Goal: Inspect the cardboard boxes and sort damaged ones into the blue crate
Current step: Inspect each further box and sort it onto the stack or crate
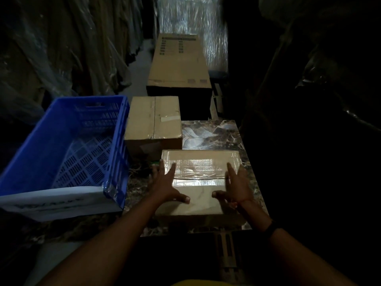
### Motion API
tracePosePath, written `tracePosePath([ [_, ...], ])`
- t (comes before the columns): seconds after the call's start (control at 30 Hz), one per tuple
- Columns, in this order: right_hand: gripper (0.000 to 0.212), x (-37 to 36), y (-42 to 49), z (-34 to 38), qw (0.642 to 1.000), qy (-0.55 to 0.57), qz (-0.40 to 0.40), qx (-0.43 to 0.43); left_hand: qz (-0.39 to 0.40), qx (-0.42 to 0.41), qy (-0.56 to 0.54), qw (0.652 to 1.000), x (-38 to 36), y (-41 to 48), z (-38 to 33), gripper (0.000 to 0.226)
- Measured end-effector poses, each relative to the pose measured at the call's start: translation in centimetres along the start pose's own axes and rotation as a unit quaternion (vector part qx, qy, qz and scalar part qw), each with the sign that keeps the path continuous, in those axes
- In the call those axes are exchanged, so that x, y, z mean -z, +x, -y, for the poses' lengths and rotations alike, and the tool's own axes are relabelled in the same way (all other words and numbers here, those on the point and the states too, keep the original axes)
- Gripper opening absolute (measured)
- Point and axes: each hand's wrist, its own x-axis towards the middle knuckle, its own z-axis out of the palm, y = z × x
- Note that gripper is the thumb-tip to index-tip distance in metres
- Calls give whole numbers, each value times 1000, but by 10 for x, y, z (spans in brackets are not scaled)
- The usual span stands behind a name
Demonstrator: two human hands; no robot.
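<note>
We work at a marbled worktop (212,133). Beyond its far edge stands a long carton (179,62). The blue crate (61,141) sits at the left, with no box visible inside. A medium box (152,120) stands just right of the crate's far end. The flat taped box (198,182) lies nearest, on the worktop, right of the crate. The left hand (165,184) and right hand (235,186) are open, fingers straight, flanking this box with thumbs on its top. We judge the step to be inspection. Next, grip both sides and turn the box to check each face; if damage shows, move it left into the crate.
</note>
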Motion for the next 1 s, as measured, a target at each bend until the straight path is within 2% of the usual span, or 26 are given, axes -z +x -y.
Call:
tracePosePath([
  [0.07,132,-5,-5,-19,997,58,-27,-35,-29,19,-90,995,-9,-10,10,142],
  [0.2,79,-5,-33,-46,966,241,-93,-12,-141,-2,-268,953,-40,-32,22,103],
  [0.23,71,-4,-40,-51,961,260,-95,-5,-140,0,-315,939,-47,-39,23,98],
  [0.3,67,-6,-48,-59,957,276,-83,14,-122,2,-367,922,-54,-48,28,103],
  [0.37,66,-9,-50,-66,953,294,-66,7,-115,-22,-364,924,-53,-52,29,113],
  [0.43,65,-6,-47,-63,949,303,-85,-12,-114,-31,-359,926,-46,-53,26,112],
  [0.57,50,12,-24,-48,931,352,-83,-56,-89,14,-387,918,-15,-41,12,84],
  [0.63,56,32,-19,-31,916,385,-77,-79,-76,23,-389,918,5,-35,7,78],
  [0.73,52,58,-14,-13,916,384,-89,-82,-75,39,-385,919,32,-28,-1,63],
  [0.83,64,78,-5,-8,949,278,-114,-93,-103,49,-348,931,54,-25,-6,52],
  [1.0,73,93,-2,9,954,257,-124,-91,-131,63,-353,924,78,-23,-5,48],
])
